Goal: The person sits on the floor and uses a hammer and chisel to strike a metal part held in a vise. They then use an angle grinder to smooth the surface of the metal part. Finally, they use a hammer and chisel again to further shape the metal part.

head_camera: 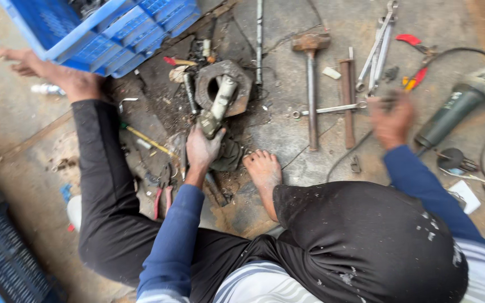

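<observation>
**Floor Workstation: Hand and Tool Positions**

While the person sits on the concrete floor with legs spread, the head view shows the metal ring block [224, 84] lying ahead of the bare right foot [263, 171]; this block serves as the reference landmark.

Left hand [203, 148]: positioned just below the ring block, fingers clamped around the lower end of a grimy cylindrical shaft [218, 106]. The shaft leans upward from the hand, and its pale upper end rests in the opening of the ring block.

Right hand [391, 120]: well to the right of the ring block, blurred. Whether its fingers are apart or together cannot be told. It hovers at the end of a flat spanner [329, 109] lying on the floor.

Surrounding items, relative to the ring block:
- Hammer [311, 84]: just to the right, handle pointing toward the person.
- Group of spanners [378, 47]: farther right, upper area.
- Angle grinder [458, 106]: far right, beyond the right hand.
- Blue plastic crate [108, 28]: upper left.
- Red-handled pliers [163, 193]: lower left, beside the left forearm.
</observation>
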